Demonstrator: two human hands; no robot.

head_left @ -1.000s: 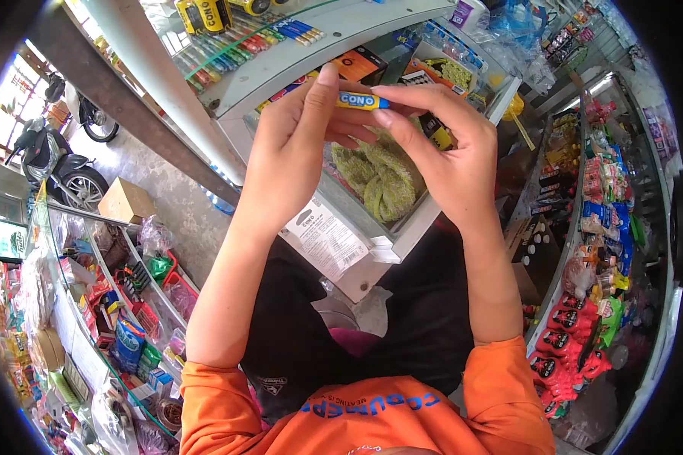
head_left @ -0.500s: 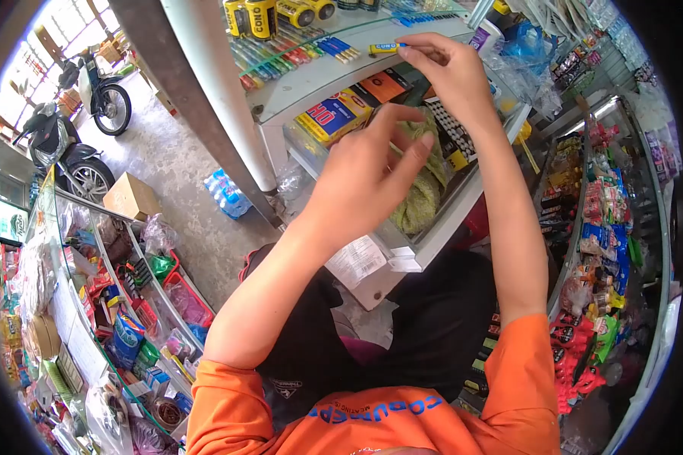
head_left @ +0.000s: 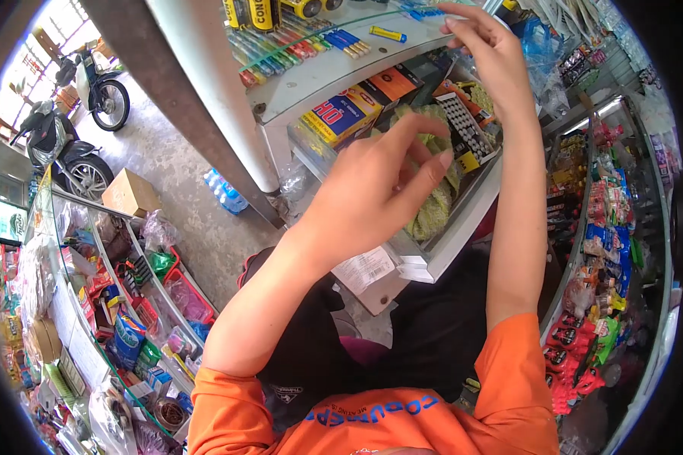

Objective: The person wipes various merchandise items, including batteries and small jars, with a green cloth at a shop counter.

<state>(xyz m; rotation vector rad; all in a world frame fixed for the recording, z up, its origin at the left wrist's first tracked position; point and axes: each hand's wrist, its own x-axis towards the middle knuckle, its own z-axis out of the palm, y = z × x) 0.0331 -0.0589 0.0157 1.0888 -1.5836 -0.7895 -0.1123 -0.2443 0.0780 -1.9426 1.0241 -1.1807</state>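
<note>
A small yellow battery with a blue end (head_left: 388, 33) lies on the glass shelf (head_left: 296, 95), beside a row of pens (head_left: 292, 49) and similar thin sticks. Just right of the battery, my right hand (head_left: 493, 57) hovers over the shelf's end with its fingers apart, near some blue pens (head_left: 421, 10). My left hand (head_left: 372, 182) hangs over the open drawer (head_left: 451, 235), thumb and fingers parted and holding nothing. Beneath it a green cloth (head_left: 432, 208) is bunched up. A yellow and blue box (head_left: 338, 115) and a tray of small round-topped items (head_left: 467, 125) share the drawer.
Large yellow-and-black batteries (head_left: 254, 14) stand on the upper glass. A metal post (head_left: 212, 98) rises to the left. Shelves of packets (head_left: 129, 334) lie left, and more hanging packets (head_left: 603, 220) right. Two motorbikes (head_left: 87, 171) and a cardboard box (head_left: 131, 192) are on the floor.
My right hand has let go of the small yellow battery and moved right and up, leaving it on the shelf. My left hand has shifted slightly right.
</note>
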